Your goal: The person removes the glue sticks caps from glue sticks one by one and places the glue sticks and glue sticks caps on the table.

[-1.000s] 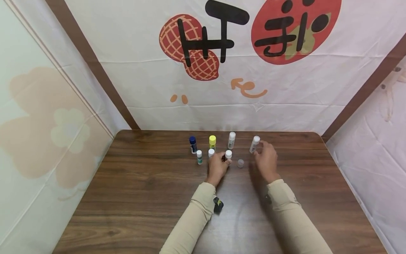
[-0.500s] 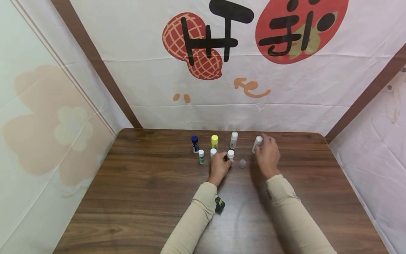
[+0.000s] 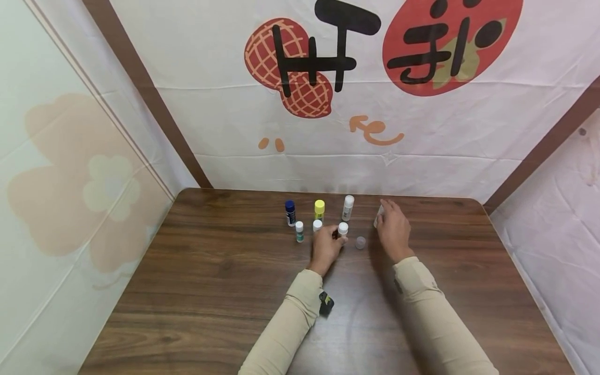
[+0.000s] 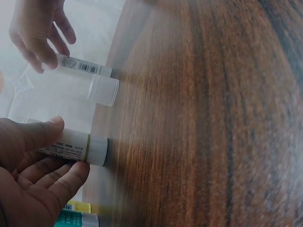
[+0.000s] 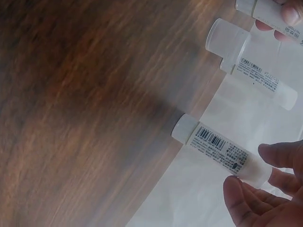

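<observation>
My left hand [image 3: 326, 246] holds a white-capped glue stick [image 3: 343, 229] upright on the table, thumb on one side and fingers on the other, as the left wrist view shows. The right hand [image 3: 394, 229] has thumb and fingertips around the upper end of another white glue stick [image 5: 218, 149] with a barcode label, standing at the right. Between the hands sits a small translucent cap [image 3: 360, 242]. A third white glue stick [image 3: 347, 208] stands behind. Beside the left hand are a white-topped stick [image 3: 317, 225], partly hidden, and a small teal-labelled glue stick [image 3: 299, 232].
Further back left stand a dark blue glue stick [image 3: 290, 213] and a yellow-capped one [image 3: 320, 209]. The brown wood-grain table [image 3: 201, 281] meets a printed white curtain [image 3: 225, 125] at its far edge. Side curtains flank it.
The right hand has moved in over the right-hand glue stick, its fingers now covering most of the top. The left hand stays on its glue stick. The head view has shifted slightly.
</observation>
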{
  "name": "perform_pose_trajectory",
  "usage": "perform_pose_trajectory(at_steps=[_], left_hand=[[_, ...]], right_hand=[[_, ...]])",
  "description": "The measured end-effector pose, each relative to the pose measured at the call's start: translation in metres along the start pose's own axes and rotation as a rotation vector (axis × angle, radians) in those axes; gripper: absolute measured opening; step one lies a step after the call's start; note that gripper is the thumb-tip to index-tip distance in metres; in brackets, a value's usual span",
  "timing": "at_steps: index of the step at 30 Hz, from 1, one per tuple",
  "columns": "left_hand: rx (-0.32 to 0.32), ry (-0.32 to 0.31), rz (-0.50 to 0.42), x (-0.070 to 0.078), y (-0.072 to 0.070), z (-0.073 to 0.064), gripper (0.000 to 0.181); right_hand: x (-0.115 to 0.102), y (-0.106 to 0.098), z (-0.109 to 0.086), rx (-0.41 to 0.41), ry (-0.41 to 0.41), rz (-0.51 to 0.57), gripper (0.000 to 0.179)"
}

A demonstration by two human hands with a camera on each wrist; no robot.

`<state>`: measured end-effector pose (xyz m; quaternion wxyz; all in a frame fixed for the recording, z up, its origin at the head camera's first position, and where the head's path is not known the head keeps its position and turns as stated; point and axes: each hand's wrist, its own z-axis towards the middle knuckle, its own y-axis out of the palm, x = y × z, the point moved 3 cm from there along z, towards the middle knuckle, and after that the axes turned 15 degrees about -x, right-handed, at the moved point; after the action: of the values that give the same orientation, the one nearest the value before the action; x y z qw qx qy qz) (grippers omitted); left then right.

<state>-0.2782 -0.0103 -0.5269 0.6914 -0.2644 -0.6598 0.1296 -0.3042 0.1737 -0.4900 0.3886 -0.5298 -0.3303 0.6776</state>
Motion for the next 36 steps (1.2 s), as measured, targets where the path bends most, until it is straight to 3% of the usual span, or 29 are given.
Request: perform_pose_trajectory(at_steps=[14,23,36], left_hand=[[0.01,0.03,-0.002,0.002,0.004,0.002,0.017],[0.03,0.044,0.023,-0.001,0.005,0.001,0.015],[0.04,0.08,0.099,0.0,0.002,-0.001,0.015]], right_hand=[[0.004,-0.008,-0.002,0.03,-0.034,0.039,0.031],[-0.005,-0.018,-0.014,0.119,-0.153,0.078,0.035],[-0.019,-0.036,-0.031,0.066,-0.159,0.187,0.038]])
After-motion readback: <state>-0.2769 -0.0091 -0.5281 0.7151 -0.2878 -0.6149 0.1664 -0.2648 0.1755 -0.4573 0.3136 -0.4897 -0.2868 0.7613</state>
